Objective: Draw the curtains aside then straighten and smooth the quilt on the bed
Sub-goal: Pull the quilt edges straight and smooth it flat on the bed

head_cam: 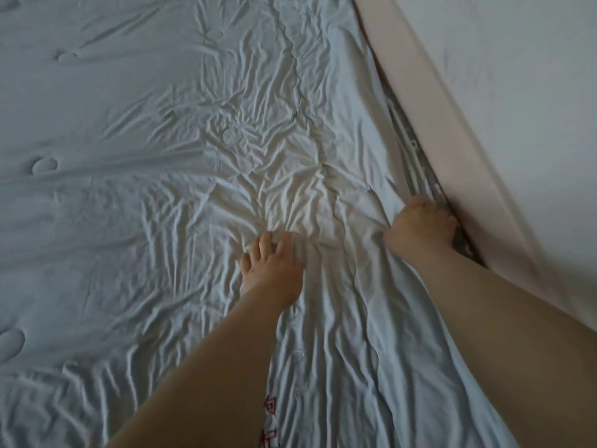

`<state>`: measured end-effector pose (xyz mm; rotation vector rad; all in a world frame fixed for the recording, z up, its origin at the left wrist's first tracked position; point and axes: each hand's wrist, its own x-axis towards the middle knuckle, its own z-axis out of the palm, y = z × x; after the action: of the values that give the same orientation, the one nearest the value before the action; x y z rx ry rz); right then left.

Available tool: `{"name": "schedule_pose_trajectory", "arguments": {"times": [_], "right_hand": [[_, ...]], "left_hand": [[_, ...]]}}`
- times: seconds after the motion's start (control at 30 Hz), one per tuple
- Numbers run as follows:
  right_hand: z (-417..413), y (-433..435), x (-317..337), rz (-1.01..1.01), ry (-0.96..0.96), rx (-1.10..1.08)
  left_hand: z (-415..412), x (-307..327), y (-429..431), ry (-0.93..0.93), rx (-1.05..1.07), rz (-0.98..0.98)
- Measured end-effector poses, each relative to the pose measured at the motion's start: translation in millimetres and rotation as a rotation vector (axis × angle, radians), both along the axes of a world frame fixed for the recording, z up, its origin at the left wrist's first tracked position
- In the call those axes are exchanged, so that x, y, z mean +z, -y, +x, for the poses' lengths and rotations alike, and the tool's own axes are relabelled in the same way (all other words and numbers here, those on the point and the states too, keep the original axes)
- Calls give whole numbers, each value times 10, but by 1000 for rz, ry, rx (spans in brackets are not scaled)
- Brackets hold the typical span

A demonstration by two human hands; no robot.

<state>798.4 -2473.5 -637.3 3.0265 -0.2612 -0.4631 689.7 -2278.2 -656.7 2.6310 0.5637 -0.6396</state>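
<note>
Wrinkled pale-blue quilt [161, 221] under both hands: left hand [271, 266] presses flat, fingers spread; right hand [420, 221] grips its edge (by the pink bed frame [452, 124]).

The quilt [129, 221] runs off the left, top and bottom edges, so its full spread can't be seen. The right hand [420, 221] has its fingertips buried in the fabric beside the bed frame [452, 140]. In the gap there, pale bars [410, 147] are too unclear to name. At bottom centre, red characters [270, 412] are cut off by the edge.
</note>
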Motion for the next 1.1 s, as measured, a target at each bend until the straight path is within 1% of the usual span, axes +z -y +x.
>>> {"name": "schedule_pose_trajectory", "arguments": {"times": [0.07,0.13,0.17,0.23,0.3,0.43,0.53,0.6,0.67,0.77,0.83,0.87,0.97,1.03,1.1], "right_hand": [[-117,25,0,34,34,33],[-245,64,24,154,51,23],[-289,84,40,206,42,6],[-373,137,84,225,1,12],[-427,175,92,186,-14,66],[-615,202,68,84,31,141],[-774,209,47,124,57,148],[-826,228,40,147,24,143],[-856,264,71,134,-22,124],[-944,313,90,107,-39,114],[-991,363,114,116,-8,131],[-993,420,156,109,37,150],[-809,743,327,-47,198,241],[-793,923,410,-121,230,275],[-857,990,363,-176,245,298]], "left_hand": [[-89,-6,44,-11,1,18],[-195,15,106,-8,14,29],[-240,28,135,0,19,30],[-343,61,198,12,24,32],[-417,76,229,1,24,30],[-579,112,274,-31,35,9],[-685,148,315,-47,41,13],[-737,152,328,-59,42,16],[-799,152,350,-69,35,23],[-891,136,413,-63,23,43],[-946,125,454,-43,16,47],[-982,120,471,-28,10,43],[-1062,118,484,50,-2,30],[-1197,133,469,101,-37,32],[-1319,154,470,144,-53,35]]}}
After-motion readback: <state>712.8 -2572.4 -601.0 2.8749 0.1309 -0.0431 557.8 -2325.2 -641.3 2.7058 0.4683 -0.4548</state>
